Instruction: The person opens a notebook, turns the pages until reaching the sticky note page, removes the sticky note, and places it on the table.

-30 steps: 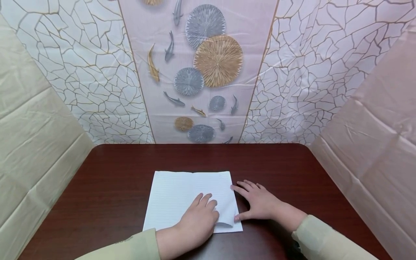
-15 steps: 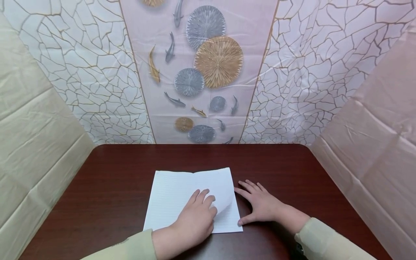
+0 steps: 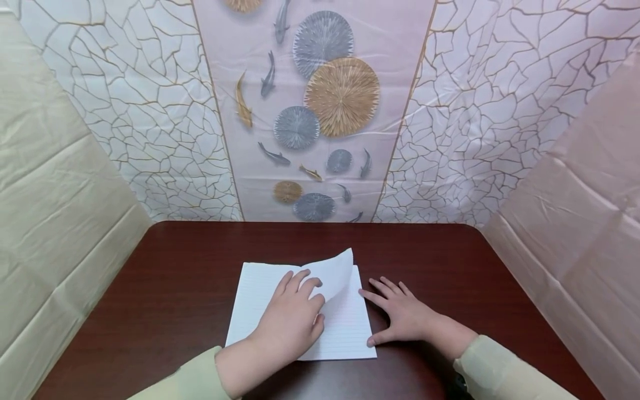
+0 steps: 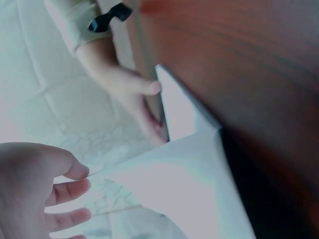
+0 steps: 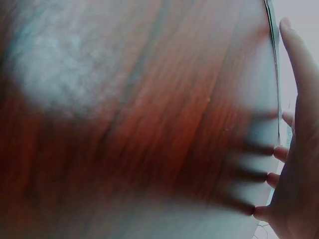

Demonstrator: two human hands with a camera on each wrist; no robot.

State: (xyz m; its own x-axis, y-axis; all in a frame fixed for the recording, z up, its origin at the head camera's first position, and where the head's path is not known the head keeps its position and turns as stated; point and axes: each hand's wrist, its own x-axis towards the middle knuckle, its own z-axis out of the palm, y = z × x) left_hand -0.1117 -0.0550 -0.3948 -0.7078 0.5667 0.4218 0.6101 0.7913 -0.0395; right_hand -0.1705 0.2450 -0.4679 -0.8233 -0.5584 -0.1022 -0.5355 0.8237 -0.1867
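While the thumb and forefinger of a person's bare left hand [image 3: 285, 322] pinch a thin white paper page [image 3: 337, 273], lifted and curving beyond the fingertips, an open white ruled paper notebook [image 3: 345, 333] lies beneath those fingers on a glossy, dark reddish-brown, wood-grained table [image 3: 170, 289]. The bare right hand [image 3: 407, 315] spreads its fingers wide, thumb and forefinger at the notebook's right edge, the other fingertips resting on the table.
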